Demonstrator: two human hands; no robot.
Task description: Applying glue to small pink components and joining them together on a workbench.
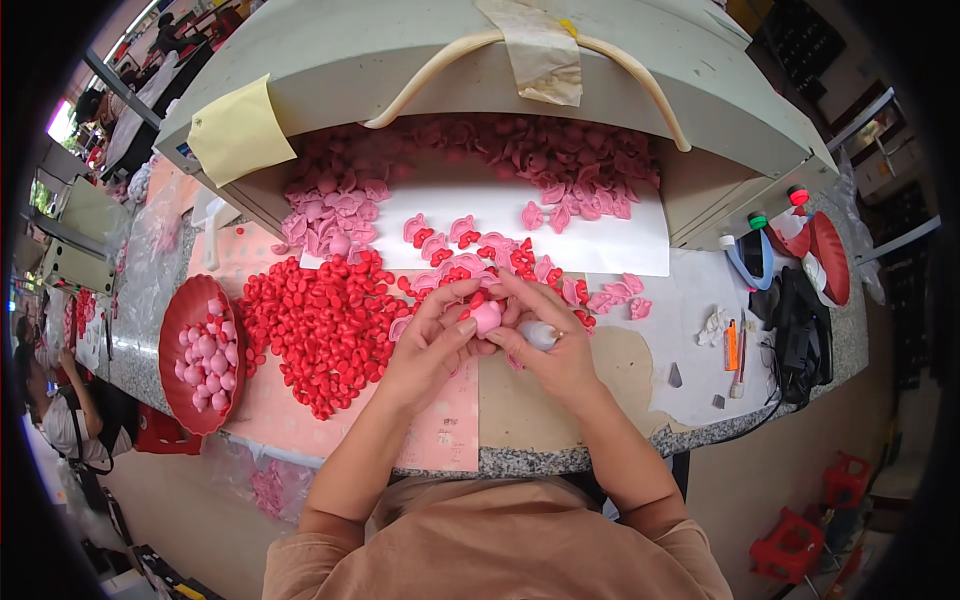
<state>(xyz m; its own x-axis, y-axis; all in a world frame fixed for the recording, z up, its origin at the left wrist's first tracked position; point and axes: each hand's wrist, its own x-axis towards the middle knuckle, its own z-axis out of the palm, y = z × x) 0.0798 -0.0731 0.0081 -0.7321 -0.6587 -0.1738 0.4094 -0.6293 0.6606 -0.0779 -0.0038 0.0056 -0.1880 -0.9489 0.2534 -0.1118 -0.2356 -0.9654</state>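
Note:
My left hand (432, 345) is closed, pinching a small rounded pink piece (486, 318) with a red bit (477, 299) at its top. My right hand (562, 350) meets it, its fingertips against the same piece. A small whitish bottle (540, 335) is tucked in the right hand. Just beyond both hands lie pink curled pieces (462, 228), several with red bits against them. Left of my left hand spreads a large heap of glossy red pieces (320, 330).
A red scalloped tray (176, 385) at the left holds round pink pieces. Ahead, a grey hooded box (600, 60) shelters piles of pink pieces (335, 215). An orange cutter (731, 346), a blue tape dispenser (745, 262) and a black bag (797, 320) lie at the right.

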